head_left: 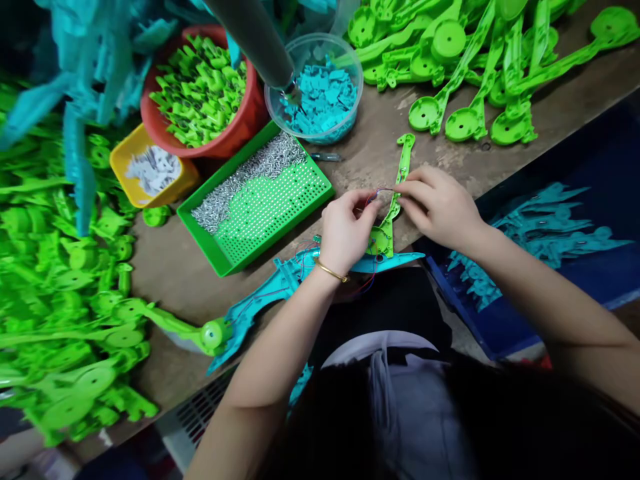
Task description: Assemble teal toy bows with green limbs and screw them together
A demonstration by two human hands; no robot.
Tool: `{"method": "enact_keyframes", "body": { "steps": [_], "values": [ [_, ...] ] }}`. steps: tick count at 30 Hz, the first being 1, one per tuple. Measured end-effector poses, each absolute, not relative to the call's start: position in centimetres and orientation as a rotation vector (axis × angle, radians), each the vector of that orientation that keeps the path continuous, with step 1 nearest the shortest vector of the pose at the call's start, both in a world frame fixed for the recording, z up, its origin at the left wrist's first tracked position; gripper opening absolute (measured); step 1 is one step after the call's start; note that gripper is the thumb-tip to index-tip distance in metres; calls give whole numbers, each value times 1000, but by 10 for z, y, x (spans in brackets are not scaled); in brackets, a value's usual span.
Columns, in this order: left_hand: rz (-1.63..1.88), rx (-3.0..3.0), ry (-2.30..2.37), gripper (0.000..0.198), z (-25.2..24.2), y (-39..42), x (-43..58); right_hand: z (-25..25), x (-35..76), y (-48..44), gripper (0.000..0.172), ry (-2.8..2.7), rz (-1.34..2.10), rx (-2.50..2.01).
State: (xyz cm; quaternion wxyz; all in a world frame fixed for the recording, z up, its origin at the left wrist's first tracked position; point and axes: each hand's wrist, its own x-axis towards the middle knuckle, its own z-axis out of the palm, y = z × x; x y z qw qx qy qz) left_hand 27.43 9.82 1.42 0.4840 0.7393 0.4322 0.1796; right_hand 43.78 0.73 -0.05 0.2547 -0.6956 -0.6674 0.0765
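Observation:
My left hand (347, 227) is closed in a pinch on thin red and blue wires (371, 197). The fingertips of my right hand (443, 207) are pressed together on the end of a wire, just over a long green plastic part (404, 160). That part lies at the table edge, its wider end across a blue plastic shell (265, 290). More thin wires run along the shell, which passes partly under my left wrist. A second green arm-shaped piece (213, 335) with a round end sits on the shell's left end.
A green perforated tray (280, 243) holds many screws. Behind it stand a red bowl (257, 113), a yellow container (120, 177) and a clear tub (361, 100) of blue pieces. A grey power screwdriver (255, 40) hangs above. Green parts (65, 320) pile left; a blue bin (500, 343) is right.

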Motion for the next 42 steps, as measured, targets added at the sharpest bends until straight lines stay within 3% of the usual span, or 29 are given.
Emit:
{"method": "enact_keyframes", "body": {
  "steps": [11, 18, 24, 32, 42],
  "values": [
    [556, 1647, 1149, 23, 15, 96, 296, -8, 431, 1, 33, -1841, 171, -1877],
    [594, 2361, 965, 22, 19, 87, 282, 4, 439, 12, 24, -1562, 325, -1703],
    [453, 2813, 888, 34, 18, 84, 272, 14, 445, 24, 24, -1751, 502, -1536],
    [514, 2623, 862, 32, 20, 72, 268, 2, 433, 1, 11, -1495, 378, -1632],
    [473, 2640, 962, 26, 8, 56, 263, -18, 416, -13, 11, -1574, 197, -1639]
  ]
}}
